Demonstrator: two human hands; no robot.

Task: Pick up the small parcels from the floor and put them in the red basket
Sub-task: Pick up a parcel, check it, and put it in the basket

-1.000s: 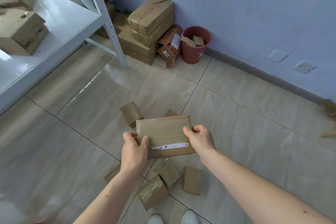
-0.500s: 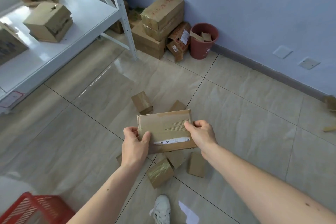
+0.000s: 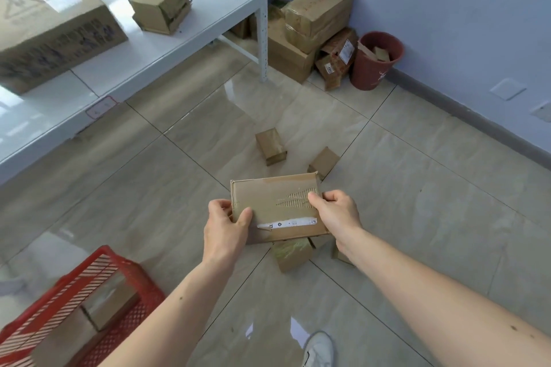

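Note:
I hold a flat brown cardboard parcel [image 3: 278, 207] with a torn strip and a white label in front of me, above the floor. My left hand [image 3: 225, 226] grips its left edge and my right hand [image 3: 337, 213] grips its right edge. Small brown parcels lie on the tiles beyond and below it: one [image 3: 270, 146], another [image 3: 324, 161], and a taped one [image 3: 292, 255] partly hidden under the held parcel. The red basket [image 3: 125, 265] stands at the lower left with cardboard parcels [image 3: 108, 304] inside.
A white metal shelf [image 3: 167, 48] with cardboard boxes [image 3: 162, 4] fills the upper left. Stacked boxes [image 3: 319, 13] and a red bin [image 3: 376, 61] sit in the corner by the blue wall. My white shoe [image 3: 317, 350] shows at the bottom.
My view has swung left: the shelf and the red basket have come into view at the left. Both hands keep their grip on the flat parcel, at about the same height.

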